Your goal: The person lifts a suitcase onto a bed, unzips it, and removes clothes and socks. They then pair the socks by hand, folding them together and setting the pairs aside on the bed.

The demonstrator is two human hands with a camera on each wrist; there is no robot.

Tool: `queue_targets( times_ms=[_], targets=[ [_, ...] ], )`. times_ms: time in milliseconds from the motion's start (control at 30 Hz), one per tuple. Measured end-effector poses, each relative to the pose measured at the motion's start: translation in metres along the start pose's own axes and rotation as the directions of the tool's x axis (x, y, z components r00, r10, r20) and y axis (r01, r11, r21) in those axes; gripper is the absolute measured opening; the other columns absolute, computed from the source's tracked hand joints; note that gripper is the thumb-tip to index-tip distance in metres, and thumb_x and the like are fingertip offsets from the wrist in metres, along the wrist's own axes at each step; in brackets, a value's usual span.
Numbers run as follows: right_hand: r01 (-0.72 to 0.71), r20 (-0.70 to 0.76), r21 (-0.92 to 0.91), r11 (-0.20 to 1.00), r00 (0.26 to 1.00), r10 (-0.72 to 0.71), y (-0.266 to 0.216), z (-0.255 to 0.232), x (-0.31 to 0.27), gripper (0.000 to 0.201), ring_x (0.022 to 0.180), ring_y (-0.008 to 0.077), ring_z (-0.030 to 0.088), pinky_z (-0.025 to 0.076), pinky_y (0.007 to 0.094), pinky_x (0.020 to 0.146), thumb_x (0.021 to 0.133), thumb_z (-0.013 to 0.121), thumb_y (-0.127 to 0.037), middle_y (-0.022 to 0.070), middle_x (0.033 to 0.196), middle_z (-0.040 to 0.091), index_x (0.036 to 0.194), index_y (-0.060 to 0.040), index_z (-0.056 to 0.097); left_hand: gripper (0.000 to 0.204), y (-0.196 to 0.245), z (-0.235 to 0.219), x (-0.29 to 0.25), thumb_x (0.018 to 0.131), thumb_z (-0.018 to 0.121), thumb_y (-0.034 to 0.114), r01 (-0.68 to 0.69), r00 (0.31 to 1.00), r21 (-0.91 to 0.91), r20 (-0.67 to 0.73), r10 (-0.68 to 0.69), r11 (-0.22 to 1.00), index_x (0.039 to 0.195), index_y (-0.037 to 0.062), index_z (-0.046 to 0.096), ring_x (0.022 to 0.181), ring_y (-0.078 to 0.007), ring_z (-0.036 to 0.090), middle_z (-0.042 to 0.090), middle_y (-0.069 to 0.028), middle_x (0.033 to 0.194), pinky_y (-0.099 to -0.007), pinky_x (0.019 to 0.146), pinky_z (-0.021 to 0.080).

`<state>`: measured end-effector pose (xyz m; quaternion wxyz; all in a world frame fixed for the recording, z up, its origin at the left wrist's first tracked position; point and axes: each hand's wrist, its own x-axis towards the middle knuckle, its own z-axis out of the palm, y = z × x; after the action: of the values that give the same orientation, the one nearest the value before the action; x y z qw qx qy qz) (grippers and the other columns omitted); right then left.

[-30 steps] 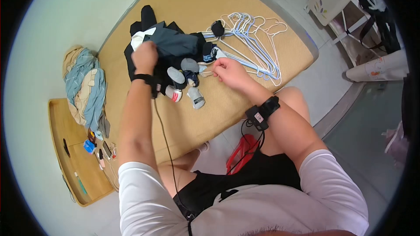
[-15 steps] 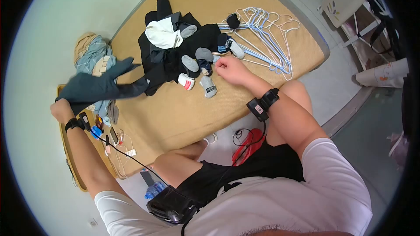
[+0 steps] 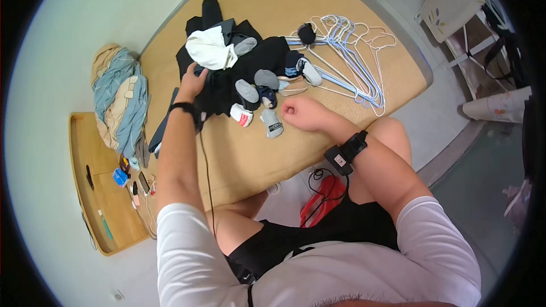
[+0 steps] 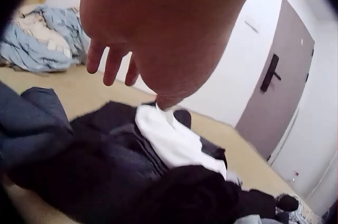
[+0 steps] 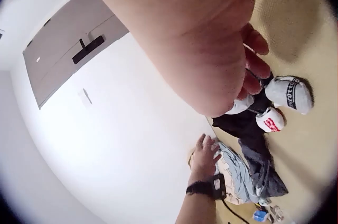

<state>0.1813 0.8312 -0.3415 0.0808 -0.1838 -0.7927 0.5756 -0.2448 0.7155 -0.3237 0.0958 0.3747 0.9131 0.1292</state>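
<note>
My left hand (image 3: 193, 83) reaches to the near left edge of a pile of black clothes (image 3: 220, 86). In the left wrist view its fingers are extended and apart, and the thumb is down by a white garment (image 4: 169, 134). A dark blue-grey garment (image 3: 160, 133) lies left of that forearm, partly hidden by it. My right hand (image 3: 307, 113) hovers with loosely curled fingers and nothing in them. Close to it are a grey sock (image 3: 272, 123) with a black band and a white sock (image 3: 242, 115) with a red patch. Several more balled socks (image 3: 265, 79) lie along the pile.
White and blue hangers (image 3: 355, 68) lie in a heap to the right, with a small black bundle (image 3: 306, 33) on them. A blue and beige blanket (image 3: 119, 94) is bunched at the left beside a wooden tray (image 3: 85, 153). A cable (image 3: 206, 165) trails from the left wrist.
My left hand pulled the dark blue-grey garment off the pile to the left, let it go there and came back to the pile. The white garment is now uncovered. My right hand shifted slightly.
</note>
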Motion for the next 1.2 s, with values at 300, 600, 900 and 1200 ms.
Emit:
queue_targets(
  times_ms=[300, 600, 900, 1200],
  targets=[
    [-0.027, 0.072, 0.028, 0.999, 0.997, 0.025, 0.002, 0.0, 0.001, 0.022, 0.075, 0.0303, 0.069, 0.054, 0.0403, 0.068, 0.083, 0.065, -0.023, 0.0141, 0.081, 0.072, 0.09, -0.0034, 0.071, 0.066, -0.012, 0.074, 0.028, 0.081, 0.073, 0.039, 0.155, 0.985, 0.066, -0.084, -0.149, 0.986, 0.134, 0.0053, 0.056, 0.106, -0.0356, 0.067, 0.069, -0.023, 0.119, -0.0431, 0.096, 0.05],
    [0.009, 0.161, -0.101, 0.995, 0.987, 0.008, 0.014, 0.011, 0.001, 0.024, 0.08, 0.0347, 0.069, 0.054, 0.0431, 0.071, 0.082, 0.065, -0.027, 0.0162, 0.084, 0.071, 0.091, -0.0053, 0.072, 0.027, 0.026, -0.144, -0.027, 0.091, 0.065, 0.022, -0.038, 0.732, -0.153, -0.677, -0.077, 0.987, 0.106, -0.0001, 0.062, 0.088, -0.0252, 0.065, 0.07, -0.0143, 0.098, -0.0393, 0.081, 0.051],
    [0.038, 0.209, -0.189, 0.981, 0.978, 0.003, 0.012, 0.018, -0.001, 0.024, 0.081, 0.0363, 0.068, 0.053, 0.0446, 0.072, 0.084, 0.063, -0.027, 0.0178, 0.085, 0.071, 0.091, -0.0054, 0.071, 0.028, -0.041, -0.346, -0.113, 0.093, 0.066, 0.017, 0.01, 0.531, -0.088, -0.844, -0.08, 0.996, 0.115, 0.0004, 0.065, 0.088, -0.0173, 0.064, 0.071, -0.0104, 0.1, -0.0327, 0.078, 0.052],
    [0.036, 0.239, -0.213, 0.976, 0.971, 0.016, 0.011, 0.02, 0.0, 0.023, 0.08, 0.0351, 0.068, 0.053, 0.0434, 0.073, 0.086, 0.064, -0.024, 0.0176, 0.086, 0.071, 0.092, -0.0044, 0.072, 0.027, -0.101, -0.386, -0.18, 0.09, 0.065, 0.017, 0.172, 0.485, -0.082, -0.86, -0.157, 0.982, 0.112, 0.0011, 0.067, 0.082, -0.0167, 0.063, 0.071, -0.0083, 0.093, -0.0306, 0.076, 0.051]
  ],
)
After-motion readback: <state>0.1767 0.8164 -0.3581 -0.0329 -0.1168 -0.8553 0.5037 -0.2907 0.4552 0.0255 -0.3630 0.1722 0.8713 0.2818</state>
